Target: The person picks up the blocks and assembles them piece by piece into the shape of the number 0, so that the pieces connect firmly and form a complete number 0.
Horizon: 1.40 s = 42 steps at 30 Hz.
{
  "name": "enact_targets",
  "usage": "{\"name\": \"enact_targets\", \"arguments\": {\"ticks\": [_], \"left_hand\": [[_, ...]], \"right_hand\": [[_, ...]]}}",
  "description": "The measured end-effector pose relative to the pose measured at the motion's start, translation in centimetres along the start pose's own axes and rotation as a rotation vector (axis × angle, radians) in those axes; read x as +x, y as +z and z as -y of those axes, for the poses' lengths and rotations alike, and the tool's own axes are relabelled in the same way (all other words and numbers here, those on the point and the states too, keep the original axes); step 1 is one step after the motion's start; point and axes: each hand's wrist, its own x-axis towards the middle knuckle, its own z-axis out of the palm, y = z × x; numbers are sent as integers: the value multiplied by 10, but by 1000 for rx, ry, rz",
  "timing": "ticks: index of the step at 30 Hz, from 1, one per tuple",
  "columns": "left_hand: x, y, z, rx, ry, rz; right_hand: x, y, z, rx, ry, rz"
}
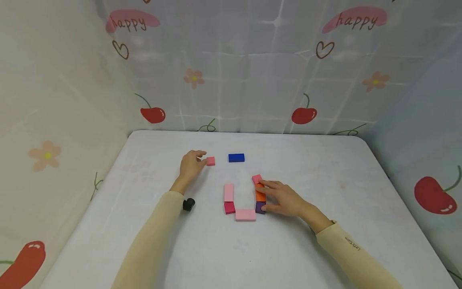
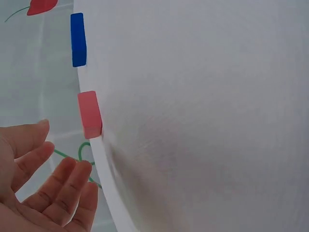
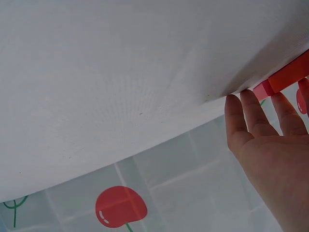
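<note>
In the head view my left hand (image 1: 190,165) is at the left of a small pink block (image 1: 211,161), fingers loosely bent. The left wrist view shows a gap between those fingertips and the pink block (image 2: 90,114). My right hand (image 1: 285,199) reaches in from the right with its fingers spread along a column of blocks. Its fingertips are at the orange block (image 1: 260,196) and a small pink block (image 1: 256,179) above it. The thumb overlaps the purple block (image 1: 259,208) at the bottom. In the right wrist view, the fingers are extended beside the orange block (image 3: 292,72).
A blue block (image 1: 236,157) lies alone toward the back of the white table (image 1: 231,257). Left of the column are a light pink block (image 1: 229,192) and a red-pink block (image 1: 229,208); another light pink block (image 1: 245,215) lies across the front. Patterned curtains surround the table.
</note>
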Motion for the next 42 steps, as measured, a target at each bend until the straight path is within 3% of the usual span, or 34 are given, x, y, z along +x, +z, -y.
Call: {"name": "enact_targets", "arguments": {"ticks": [8, 21, 33, 42], "left_hand": [[6, 6, 6, 67, -9, 74], [9, 10, 2, 90, -41, 133], [11, 15, 5, 128, -22, 155], [7, 20, -2, 146, 1, 174]], "right_hand": [[0, 0, 0, 5, 12, 16], [1, -1, 2, 8, 14, 16], [1, 2, -1, 8, -1, -2], [0, 0, 0, 7, 8, 1]]}}
